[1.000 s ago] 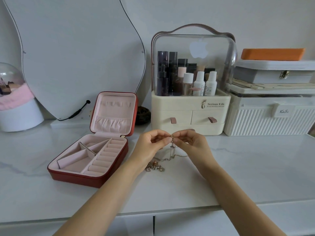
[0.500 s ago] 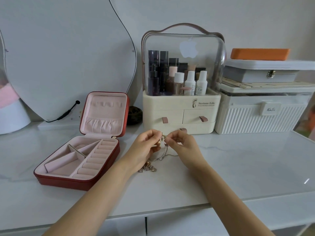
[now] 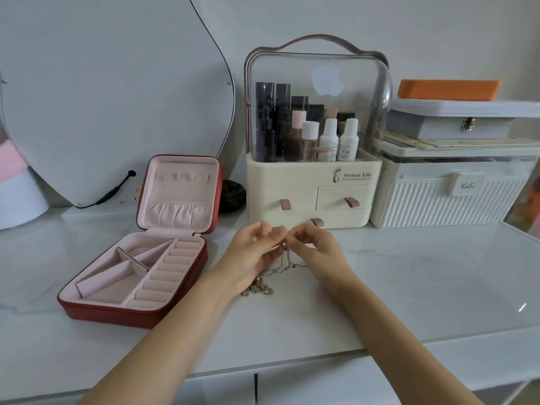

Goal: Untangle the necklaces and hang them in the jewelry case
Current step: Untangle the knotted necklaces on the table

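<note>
Plain pale wall (image 3: 380, 21) in soft even light, white marble-veined desk (image 3: 423, 287) with a drawer front below its front edge, curved mirror (image 3: 102, 97) leaning at the back-left

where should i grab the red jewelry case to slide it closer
Grip the base of the red jewelry case by its near front wall, coming from the front. The lid stands open at the back, and the tray is open, so the low outer wall gives the firmest hold.

I see 2 bare forearms, no sleeves, no watch or bracelets; left hand (image 3: 251, 252) & right hand (image 3: 317, 249), both just right of the red jewelry case (image 3: 140, 311). Nails short, unpainted afaict.
</note>
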